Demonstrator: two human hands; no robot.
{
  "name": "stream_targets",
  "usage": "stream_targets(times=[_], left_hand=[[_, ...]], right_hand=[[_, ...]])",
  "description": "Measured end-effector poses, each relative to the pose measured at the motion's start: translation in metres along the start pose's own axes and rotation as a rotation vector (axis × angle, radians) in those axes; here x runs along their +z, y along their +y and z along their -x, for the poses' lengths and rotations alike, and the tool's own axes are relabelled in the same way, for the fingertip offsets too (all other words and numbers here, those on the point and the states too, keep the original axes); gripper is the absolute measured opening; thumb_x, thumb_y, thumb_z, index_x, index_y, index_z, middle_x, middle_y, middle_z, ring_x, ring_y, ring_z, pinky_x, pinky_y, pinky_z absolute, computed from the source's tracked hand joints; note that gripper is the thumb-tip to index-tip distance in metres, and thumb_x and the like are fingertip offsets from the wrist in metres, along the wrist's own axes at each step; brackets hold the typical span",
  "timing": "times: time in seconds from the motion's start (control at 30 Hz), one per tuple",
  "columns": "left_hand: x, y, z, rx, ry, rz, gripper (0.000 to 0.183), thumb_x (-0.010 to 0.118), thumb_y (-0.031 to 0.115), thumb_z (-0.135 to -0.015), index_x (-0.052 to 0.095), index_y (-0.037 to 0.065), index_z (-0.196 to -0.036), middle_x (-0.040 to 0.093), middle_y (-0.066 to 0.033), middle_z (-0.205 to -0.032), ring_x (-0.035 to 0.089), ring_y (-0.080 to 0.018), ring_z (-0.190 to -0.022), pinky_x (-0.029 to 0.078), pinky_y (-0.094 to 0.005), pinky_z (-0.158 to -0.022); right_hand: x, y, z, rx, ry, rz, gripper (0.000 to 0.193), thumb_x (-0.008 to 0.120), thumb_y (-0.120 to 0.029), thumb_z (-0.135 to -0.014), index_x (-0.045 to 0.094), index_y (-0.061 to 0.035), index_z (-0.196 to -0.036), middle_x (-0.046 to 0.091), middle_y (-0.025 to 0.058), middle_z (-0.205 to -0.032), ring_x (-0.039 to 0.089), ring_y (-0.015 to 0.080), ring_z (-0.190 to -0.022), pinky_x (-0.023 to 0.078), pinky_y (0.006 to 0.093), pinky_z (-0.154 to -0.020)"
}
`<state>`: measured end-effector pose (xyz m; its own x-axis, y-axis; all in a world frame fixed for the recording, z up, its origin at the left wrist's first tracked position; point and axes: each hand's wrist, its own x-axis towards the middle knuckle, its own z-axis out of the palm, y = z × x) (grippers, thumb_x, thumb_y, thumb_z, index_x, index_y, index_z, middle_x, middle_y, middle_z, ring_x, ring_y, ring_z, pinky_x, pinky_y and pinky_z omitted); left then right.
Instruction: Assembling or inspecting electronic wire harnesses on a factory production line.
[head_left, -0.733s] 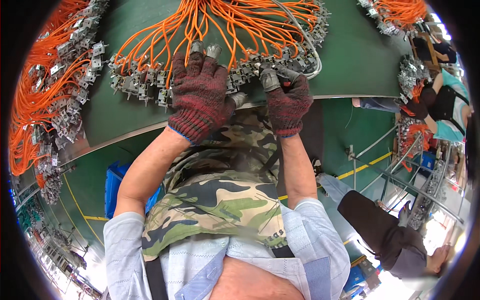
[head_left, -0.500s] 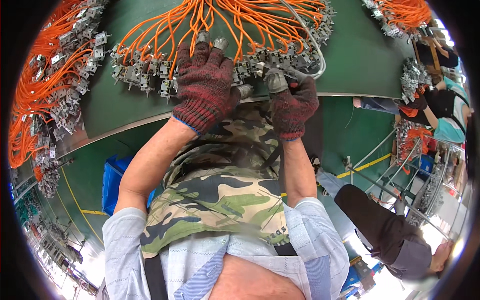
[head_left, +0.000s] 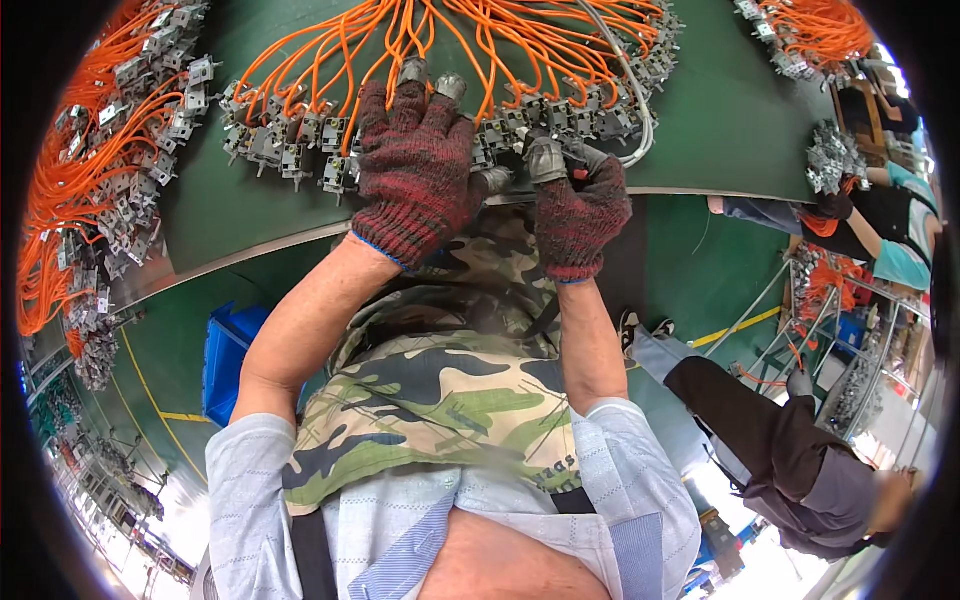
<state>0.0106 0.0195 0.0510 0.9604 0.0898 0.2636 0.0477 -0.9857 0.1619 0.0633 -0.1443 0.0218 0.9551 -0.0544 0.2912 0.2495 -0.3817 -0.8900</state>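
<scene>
Orange cables [head_left: 345, 52] fan out across the green table [head_left: 740, 130], with small grey metal connectors [head_left: 270, 145] along their near ends. My left hand [head_left: 415, 170], in a dark red knit glove with grey-wrapped fingertips, lies over the connector row. Its fingers are stretched over the cable ends, and its thumb points right along the near side. My right hand [head_left: 580, 205], gloved likewise, is closed beside the row, just right of the left thumb. A small red spot shows between its fingers; what they hold is mostly hidden. A whitish hose [head_left: 638, 95] curves down beside it.
More orange cables with connectors [head_left: 110, 160] are heaped at the left, and another bundle [head_left: 805, 35] lies at the far right. A blue bin [head_left: 232, 355] stands below the table's edge. One co-worker [head_left: 790, 430] is at lower right, another [head_left: 895, 215] farther up.
My right hand has shifted slightly left, toward my left hand, which stays over the connectors. The co-worker at lower right has changed posture.
</scene>
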Motion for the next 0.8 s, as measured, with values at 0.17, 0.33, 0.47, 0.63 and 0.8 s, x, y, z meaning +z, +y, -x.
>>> stream_targets(times=[0.17,0.33,0.47,0.63,0.8], left_hand=[[0.010,0.003,-0.006,0.031,0.039,-0.037,0.052,0.082,0.035,-0.069,0.075,0.006,-0.113,0.061,-0.0089,-0.146,0.047,-0.0436,-0.142,0.028,-0.0647,-0.119],[0.030,0.028,-0.041,0.020,0.131,-0.028,0.051,0.078,0.040,-0.077,0.075,0.004,-0.113,0.067,-0.0127,-0.133,0.054,-0.0435,-0.134,0.033,-0.0670,-0.114],[0.039,0.031,-0.053,-0.020,0.113,-0.021,0.057,0.076,0.050,-0.083,0.075,0.003,-0.116,0.065,-0.0161,-0.136,0.052,-0.0448,-0.137,0.031,-0.0690,-0.114],[0.025,0.021,-0.039,-0.011,0.045,-0.049,0.060,0.077,0.053,-0.081,0.074,0.003,-0.115,0.066,-0.0135,-0.134,0.049,-0.0410,-0.138,0.029,-0.0642,-0.117],[0.026,0.025,-0.043,-0.031,0.060,-0.073,0.060,0.077,0.050,-0.080,0.074,0.002,-0.117,0.065,-0.0134,-0.135,0.049,-0.0412,-0.139,0.029,-0.0642,-0.118]], right_hand=[[-0.007,0.003,-0.014,-0.227,-0.042,0.072,0.024,0.089,-0.019,-0.083,0.073,-0.0048,-0.094,0.072,0.0062,-0.080,0.066,0.0161,-0.069,0.055,0.0326,-0.067],[-0.014,0.031,-0.062,-0.417,-0.077,0.092,0.025,0.089,-0.019,-0.081,0.073,-0.0038,-0.094,0.071,0.0081,-0.080,0.064,0.0185,-0.068,0.054,0.0342,-0.067],[-0.018,0.026,-0.079,-0.236,-0.139,0.069,0.026,0.088,-0.017,-0.086,0.074,-0.0010,-0.101,0.072,0.0039,-0.083,0.063,0.0098,-0.071,0.055,0.0289,-0.066],[-0.014,0.033,-0.066,0.039,-0.060,-0.187,0.027,0.087,-0.019,-0.087,0.071,-0.0005,-0.100,0.070,0.0035,-0.082,0.064,0.0095,-0.066,0.054,0.0281,-0.058],[-0.007,0.033,-0.068,0.093,-0.069,-0.252,0.028,0.086,-0.020,-0.088,0.070,0.0000,-0.099,0.070,0.0034,-0.082,0.064,0.0096,-0.065,0.054,0.0277,-0.057]])
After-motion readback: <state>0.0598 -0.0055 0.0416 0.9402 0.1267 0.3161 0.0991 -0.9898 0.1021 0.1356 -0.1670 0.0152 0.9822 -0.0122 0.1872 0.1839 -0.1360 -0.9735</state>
